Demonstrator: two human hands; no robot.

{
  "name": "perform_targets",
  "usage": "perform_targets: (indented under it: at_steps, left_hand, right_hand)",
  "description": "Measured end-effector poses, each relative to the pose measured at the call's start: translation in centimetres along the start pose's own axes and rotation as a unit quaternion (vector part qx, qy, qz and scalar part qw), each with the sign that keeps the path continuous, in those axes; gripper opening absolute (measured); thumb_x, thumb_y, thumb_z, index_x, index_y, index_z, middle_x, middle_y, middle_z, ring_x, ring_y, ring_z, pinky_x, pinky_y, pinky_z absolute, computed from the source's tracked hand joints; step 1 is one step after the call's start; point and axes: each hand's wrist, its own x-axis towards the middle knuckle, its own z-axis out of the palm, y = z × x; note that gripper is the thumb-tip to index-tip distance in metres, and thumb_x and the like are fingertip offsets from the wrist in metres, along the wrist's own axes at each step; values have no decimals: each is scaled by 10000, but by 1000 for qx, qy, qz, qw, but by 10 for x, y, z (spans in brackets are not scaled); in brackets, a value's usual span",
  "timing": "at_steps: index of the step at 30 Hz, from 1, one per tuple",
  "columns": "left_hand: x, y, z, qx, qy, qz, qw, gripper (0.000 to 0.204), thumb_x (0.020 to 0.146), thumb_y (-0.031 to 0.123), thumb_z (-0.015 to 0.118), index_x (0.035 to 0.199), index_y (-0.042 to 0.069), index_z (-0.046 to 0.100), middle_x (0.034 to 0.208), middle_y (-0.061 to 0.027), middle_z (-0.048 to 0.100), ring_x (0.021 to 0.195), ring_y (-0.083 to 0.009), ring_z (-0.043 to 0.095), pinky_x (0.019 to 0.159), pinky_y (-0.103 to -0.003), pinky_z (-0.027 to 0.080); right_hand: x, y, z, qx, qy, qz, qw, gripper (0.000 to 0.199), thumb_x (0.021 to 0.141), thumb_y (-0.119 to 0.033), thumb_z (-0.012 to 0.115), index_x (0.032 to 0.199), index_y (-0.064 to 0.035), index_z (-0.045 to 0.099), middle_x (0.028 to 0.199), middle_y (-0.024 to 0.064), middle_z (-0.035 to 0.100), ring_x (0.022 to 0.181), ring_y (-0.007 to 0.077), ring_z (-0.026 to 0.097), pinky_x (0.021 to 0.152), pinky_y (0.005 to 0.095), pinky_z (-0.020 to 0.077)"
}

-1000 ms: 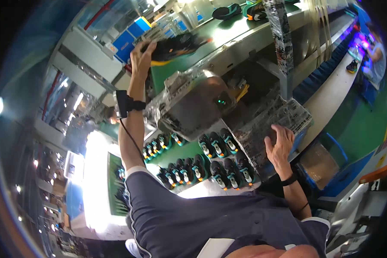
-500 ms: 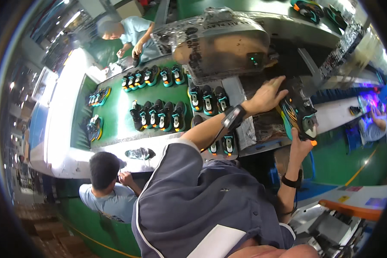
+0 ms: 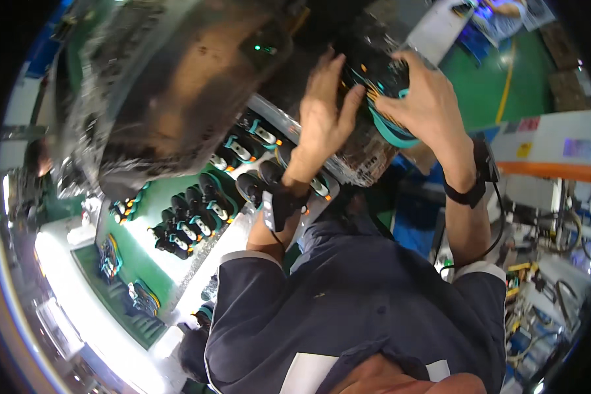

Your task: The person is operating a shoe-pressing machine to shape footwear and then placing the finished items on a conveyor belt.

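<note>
Both of my hands meet on one black shoe point(image 3: 377, 85) with a teal sole and orange marks, held up near the top middle. My left hand point(image 3: 323, 108) presses its open palm and fingers against the shoe's left side. My right hand point(image 3: 425, 98) wraps over the shoe from the right. Each wrist wears a black band. Under my hands lies a grey mesh tray point(image 3: 361, 154).
Rows of black shoes with teal trim point(image 3: 197, 207) sit on a green conveyor belt point(image 3: 144, 226) at centre left. A big metal machine hood point(image 3: 171, 85) fills the upper left. Another person point(image 3: 194, 351) is at the lower edge. Green floor shows at upper right.
The view has swung and closed in. My left hand, stretched over the conveyor half a second ago, has come onto the shoe that my right hand was holding.
</note>
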Motion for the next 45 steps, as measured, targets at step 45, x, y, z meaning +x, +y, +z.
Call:
perform_targets:
  at_steps: [45]
  left_hand:
    - [-453,479,648,-236,-574,111,776,690,738,414,778,1162,-86,564,1062,-202,647,971,-261,634,799,-356,495]
  right_hand:
    - [-740,242,-70,131,738,513,419,523,764,-45,710,1263,-3,556,1075,70,637,952,144,612,866,279,494]
